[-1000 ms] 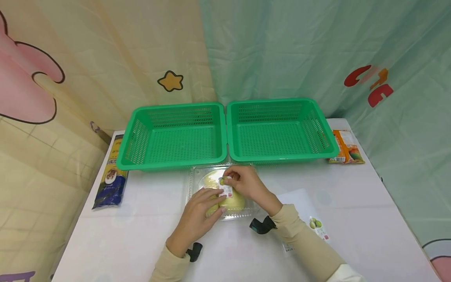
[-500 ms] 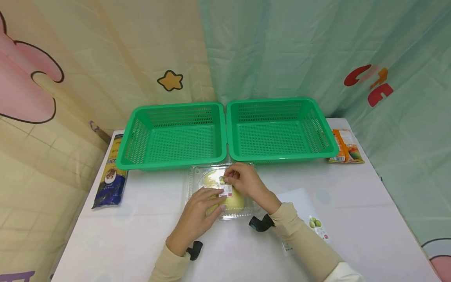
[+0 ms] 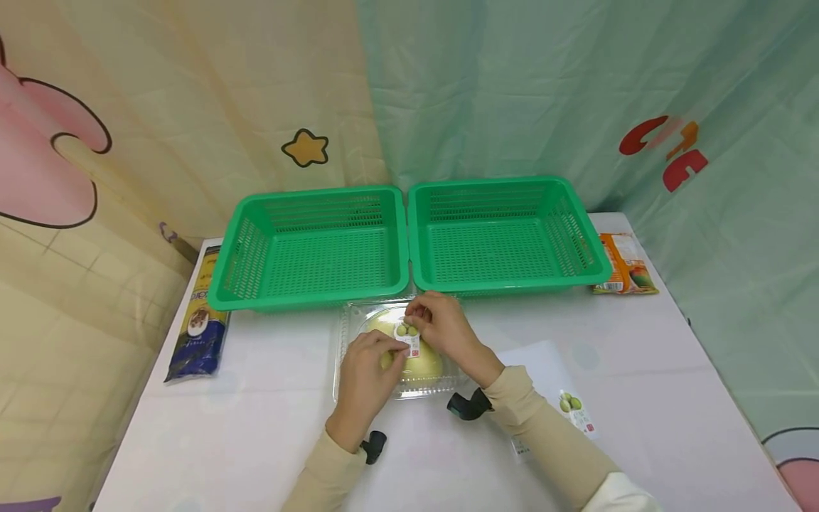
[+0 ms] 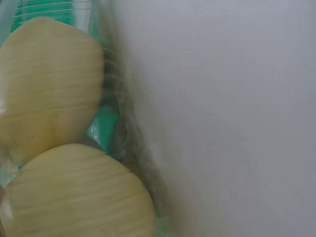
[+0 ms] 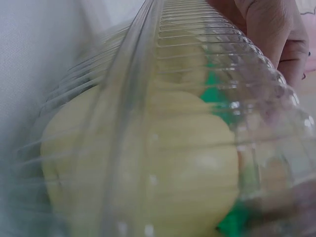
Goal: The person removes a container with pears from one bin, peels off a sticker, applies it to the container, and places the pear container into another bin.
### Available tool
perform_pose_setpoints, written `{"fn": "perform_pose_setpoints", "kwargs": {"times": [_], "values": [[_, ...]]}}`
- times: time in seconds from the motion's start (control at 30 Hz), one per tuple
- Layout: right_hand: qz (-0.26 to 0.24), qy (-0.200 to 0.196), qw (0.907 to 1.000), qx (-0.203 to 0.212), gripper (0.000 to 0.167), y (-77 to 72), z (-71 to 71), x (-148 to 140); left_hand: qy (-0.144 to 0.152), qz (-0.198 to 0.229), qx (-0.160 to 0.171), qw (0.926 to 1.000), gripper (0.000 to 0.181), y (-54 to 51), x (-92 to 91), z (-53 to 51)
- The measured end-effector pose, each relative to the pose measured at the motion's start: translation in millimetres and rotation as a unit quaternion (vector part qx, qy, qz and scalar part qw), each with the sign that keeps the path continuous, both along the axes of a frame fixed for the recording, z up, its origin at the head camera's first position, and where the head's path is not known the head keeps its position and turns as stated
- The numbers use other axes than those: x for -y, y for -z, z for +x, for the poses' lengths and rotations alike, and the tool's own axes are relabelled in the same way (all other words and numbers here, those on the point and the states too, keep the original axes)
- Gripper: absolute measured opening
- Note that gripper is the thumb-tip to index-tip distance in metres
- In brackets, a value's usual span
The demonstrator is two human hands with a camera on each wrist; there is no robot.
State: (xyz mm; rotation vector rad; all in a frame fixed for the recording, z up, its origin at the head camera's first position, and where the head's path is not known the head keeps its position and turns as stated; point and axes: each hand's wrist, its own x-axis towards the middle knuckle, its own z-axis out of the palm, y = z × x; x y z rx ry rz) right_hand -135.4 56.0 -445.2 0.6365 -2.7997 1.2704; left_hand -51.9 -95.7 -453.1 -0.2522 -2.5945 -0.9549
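Observation:
A clear plastic box (image 3: 344, 338) holding pale yellow fruit (image 3: 424, 368) lies in front of the baskets in the head view. On its lid is a small white label (image 3: 414, 343) with a green fruit picture. My left hand (image 3: 366, 377) pinches the label's lower part between thumb and index finger. From the upper right, my right hand (image 3: 444, 331) pinches its top edge. Through clear plastic, the left wrist view has two fruits (image 4: 54, 84); the right wrist view has fruit (image 5: 192, 163) and part of a hand (image 5: 269, 29), which one I cannot tell.
Two green baskets (image 3: 309, 291) (image 3: 512, 286) stand side by side behind the box. A blue and yellow packet (image 3: 198, 323) lies at left, an orange packet (image 3: 623, 267) at right. A label sheet (image 3: 544, 366) lies partly under my right forearm.
My left hand's fingers, spread over the lid and label before, have drawn together, with thumb and index tips meeting at the label. My right hand has barely moved; the view has shifted slightly.

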Motion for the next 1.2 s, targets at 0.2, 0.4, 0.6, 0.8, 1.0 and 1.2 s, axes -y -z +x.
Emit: {"fn": "perform_pose_setpoints", "kwargs": {"times": [0.2, 0.4, 0.6, 0.8, 1.0, 1.2], "values": [[0.003, -0.013, 0.9993, -0.035, 0.005, 1.0, 1.4, -1.9, -0.005, -0.024, -0.005, 0.9997, 0.021, 2.1, -1.8, -4.5], [0.024, -0.022, 0.9947, -0.098, 0.016, 5.0, 6.6, -6.1, 0.01, -0.051, 0.033, 0.9981, 0.036, -0.7, 1.2, -5.9], [0.12, -0.054, 0.9768, -0.169, 0.022, 6.2, 16.9, -10.9, 0.021, -0.083, 0.097, 0.9916, 0.045, -5.7, 5.7, -6.1], [0.19, -0.054, 0.9631, -0.182, 0.034, 10.2, 29.9, -15.5, 0.02, -0.116, 0.123, 0.9854, 0.048, -7.6, 8.7, -6.3], [0.206, -0.077, 0.9592, -0.177, 0.041, 9.7, 38.2, -19.6, 0.022, -0.131, 0.127, 0.983, 0.05, -7.9, 12.4, -7.8], [0.221, -0.103, 0.9549, -0.17, 0.047, 7.3, 41.5, -22.6, 0.031, -0.13, 0.143, 0.9806, 0.053, -10.5, 17.2, -8.3]]}}
